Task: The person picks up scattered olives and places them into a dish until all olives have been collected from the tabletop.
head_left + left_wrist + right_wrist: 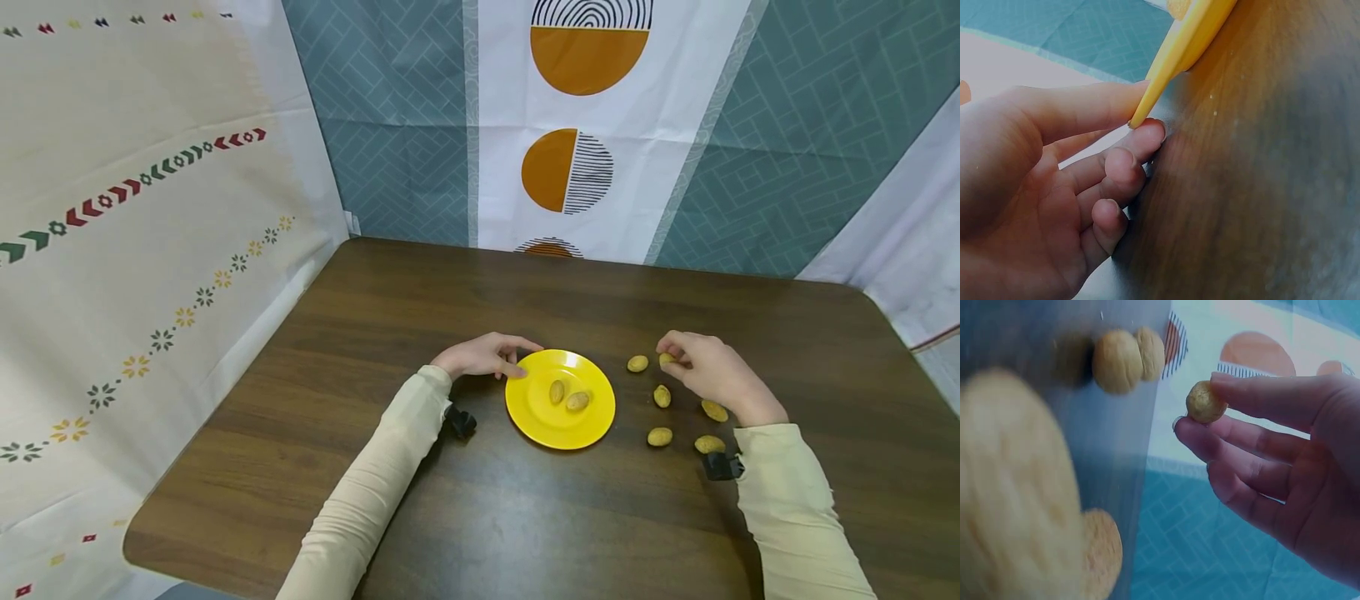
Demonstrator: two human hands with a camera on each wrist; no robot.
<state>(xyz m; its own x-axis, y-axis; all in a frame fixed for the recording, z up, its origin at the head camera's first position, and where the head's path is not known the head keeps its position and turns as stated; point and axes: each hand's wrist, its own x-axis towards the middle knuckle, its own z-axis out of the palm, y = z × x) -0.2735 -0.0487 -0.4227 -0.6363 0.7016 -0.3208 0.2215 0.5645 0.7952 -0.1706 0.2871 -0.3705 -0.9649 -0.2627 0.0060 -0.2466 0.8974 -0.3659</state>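
My left hand [483, 356] pinches the left rim of a round yellow plate [536, 423], thumb above and fingertips beneath, as the left wrist view shows. Two tan, oval, nut-like pieces lie on the plate: one near its middle [557, 392], the other just right of it [577, 402]. Right of the plate, my right hand [708, 367] holds a similar nut-like piece [1205, 402] between thumb and fingertips, off the table in the right wrist view. Around and below that hand, several more nut-like pieces [660, 437] lie loose on the wood.
The brown wooden table [375, 308] has a patterned teal and white cloth [397, 125] hanging behind it. A white embroidered cloth [187, 250] hangs along the left side. Dark wrist cameras [461, 422] sit close to the tabletop under both wrists.
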